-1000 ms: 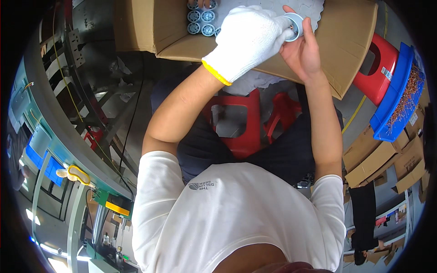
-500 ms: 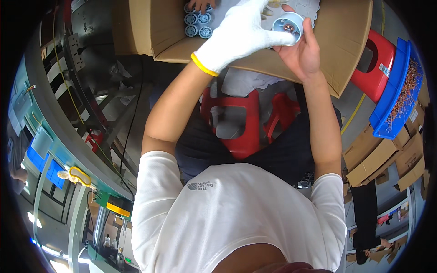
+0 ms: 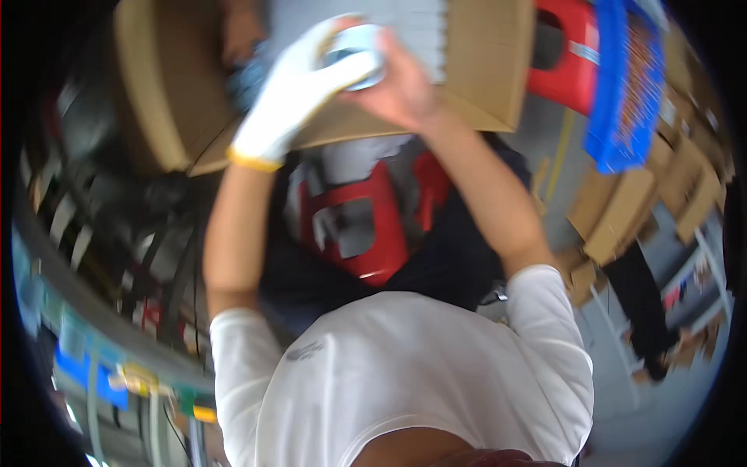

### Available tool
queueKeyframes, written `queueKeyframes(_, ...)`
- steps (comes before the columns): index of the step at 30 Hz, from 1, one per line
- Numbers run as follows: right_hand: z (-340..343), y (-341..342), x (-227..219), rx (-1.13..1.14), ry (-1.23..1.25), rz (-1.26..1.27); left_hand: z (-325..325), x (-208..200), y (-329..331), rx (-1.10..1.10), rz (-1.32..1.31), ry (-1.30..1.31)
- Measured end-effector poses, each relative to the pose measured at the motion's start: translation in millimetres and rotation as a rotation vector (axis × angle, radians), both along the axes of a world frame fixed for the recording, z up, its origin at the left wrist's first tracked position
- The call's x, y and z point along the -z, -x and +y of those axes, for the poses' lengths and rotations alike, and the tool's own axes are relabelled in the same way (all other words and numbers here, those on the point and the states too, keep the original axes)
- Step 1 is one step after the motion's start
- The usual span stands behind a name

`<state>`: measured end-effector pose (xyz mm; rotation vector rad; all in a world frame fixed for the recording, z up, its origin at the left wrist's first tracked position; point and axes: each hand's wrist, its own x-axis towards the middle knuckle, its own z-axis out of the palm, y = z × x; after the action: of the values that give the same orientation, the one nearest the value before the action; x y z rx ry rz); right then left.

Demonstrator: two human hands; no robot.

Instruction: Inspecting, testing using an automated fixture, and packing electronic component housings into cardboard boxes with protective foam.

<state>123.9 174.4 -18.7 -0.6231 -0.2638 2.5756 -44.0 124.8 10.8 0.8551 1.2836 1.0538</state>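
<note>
"Red stool (image 3: 572,84) and blue bin (image 3: 599,128) at two o'clock, cardboard box (image 3: 486,66) at twelve. Where's the pale-blue round part (image 3: 359,37)?"

"Between both hands, over the box. Gloved left hand (image 3: 299,82) curls round from eight, thumb across it; bare right hand (image 3: 401,87) cups it from four."

"Its axis?"

"Too blurred. Box's near edge lies at six, side wall at three."

Box (image 3: 187,86), left: another person's hand (image 3: 243,35) and blue parts (image 3: 247,82) stand in the way.
Box, right: room over the pale sheet (image 3: 424,31), up to the brown wall (image 3: 486,70).
Between left hand (image 3: 299,82) and right hand (image 3: 401,86): the round part (image 3: 354,54) fills the gap.
Beyond the box, right: red stool (image 3: 582,78) and blue tray (image 3: 605,136) block passage.
</note>
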Motion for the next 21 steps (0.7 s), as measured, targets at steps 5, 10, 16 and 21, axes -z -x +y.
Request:
queueKeyframes(5, -4, -3, 7, -0.027, -0.060, -0.020, -2, 4, -6, 0.006, -0.046, 0.107)
queueKeyframes(10, 1, -11, 3, -0.040, -0.100, 0.032, 3, -5, -12, 0.053, 0.043, 0.045)
queueKeyframes(16, -8, -7, 10, 0.016, -0.109, 0.001, 8, 19, -12, 0.060, 0.081, 0.011)
queueKeyframes(21, 11, -17, -5, -0.141, -0.194, -0.228, 14, 1, -6, 0.050, 0.087, 0.004)
